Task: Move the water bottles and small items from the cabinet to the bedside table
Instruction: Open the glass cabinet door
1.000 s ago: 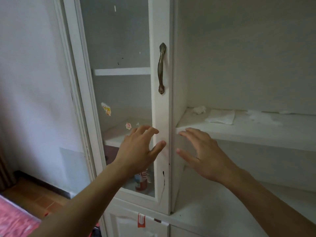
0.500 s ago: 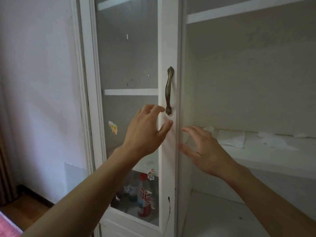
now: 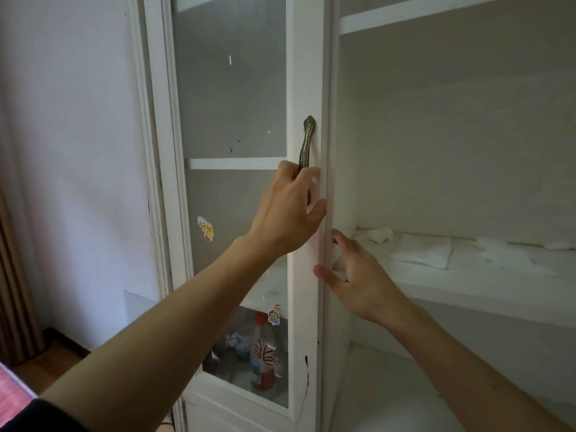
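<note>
A white cabinet has a glass door [image 3: 237, 104] on the left with a bronze handle [image 3: 307, 141]. My left hand [image 3: 288, 213] grips the lower part of that handle, fingers curled round it. My right hand [image 3: 358, 282] lies with relaxed fingers against the door's right edge, fingertips at the gap beside the frame. Behind the glass, on the lowest shelf, stand water bottles [image 3: 263, 353] with red and white labels and red caps, blurred by the glass. Small items next to them cannot be made out.
The open right half of the cabinet has a white shelf [image 3: 467, 285] with crumpled tissues [image 3: 420, 252]. Stickers [image 3: 205, 229] cling to the glass. A wall is at left, with wood floor and a pink bed corner [image 3: 12, 397] at lower left.
My left hand rose from in front of the glass to the handle and closed round it. My right hand moved up to the door's edge. The view tilted upward.
</note>
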Demonstrator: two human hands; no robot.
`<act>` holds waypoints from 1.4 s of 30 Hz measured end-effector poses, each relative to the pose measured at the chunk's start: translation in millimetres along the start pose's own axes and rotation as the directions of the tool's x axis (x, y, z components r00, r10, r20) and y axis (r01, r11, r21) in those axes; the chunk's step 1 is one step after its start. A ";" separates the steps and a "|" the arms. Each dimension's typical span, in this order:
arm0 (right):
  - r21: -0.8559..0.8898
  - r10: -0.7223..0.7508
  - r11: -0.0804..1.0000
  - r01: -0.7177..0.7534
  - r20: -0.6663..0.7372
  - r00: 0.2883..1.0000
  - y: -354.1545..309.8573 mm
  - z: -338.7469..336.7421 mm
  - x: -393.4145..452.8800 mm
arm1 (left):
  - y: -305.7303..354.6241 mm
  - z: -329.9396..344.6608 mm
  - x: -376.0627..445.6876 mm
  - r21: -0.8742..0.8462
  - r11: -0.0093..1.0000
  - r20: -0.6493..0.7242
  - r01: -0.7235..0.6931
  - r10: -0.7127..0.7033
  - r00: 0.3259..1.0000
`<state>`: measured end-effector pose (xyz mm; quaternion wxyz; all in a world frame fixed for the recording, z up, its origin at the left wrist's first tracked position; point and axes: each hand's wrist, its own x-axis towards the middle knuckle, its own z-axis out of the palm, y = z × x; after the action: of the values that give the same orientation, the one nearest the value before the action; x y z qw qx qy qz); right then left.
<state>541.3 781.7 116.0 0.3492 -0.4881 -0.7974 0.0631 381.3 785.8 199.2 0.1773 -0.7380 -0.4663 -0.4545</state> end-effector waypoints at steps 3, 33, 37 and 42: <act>0.065 -0.005 0.998 0.005 -0.004 1.000 1.8 4.0 -2.1 | -0.7 -0.7 -3.4 -0.042 0.999 -0.028 -0.008 0.007 1.000; -0.331 -0.090 0.941 0.076 -0.029 0.996 -5.7 50.9 -16.5 | 2.4 -42.6 -77.8 0.484 0.835 -0.157 -0.262 0.377 0.913; -0.367 -0.069 0.929 0.047 -0.047 0.997 -12.1 52.2 -16.1 | -4.7 -54.0 -89.6 0.494 0.801 -0.088 -0.339 0.434 0.897; -0.379 -0.005 0.925 -0.009 -0.037 0.999 -20.4 50.9 -15.6 | -13.5 -74.6 -104.0 0.479 0.812 -0.067 -0.334 0.413 0.908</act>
<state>499.2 770.6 79.3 0.2630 -0.5483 -0.7875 -0.1006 316.3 686.6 149.1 0.4703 -0.7117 -0.3885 -0.3486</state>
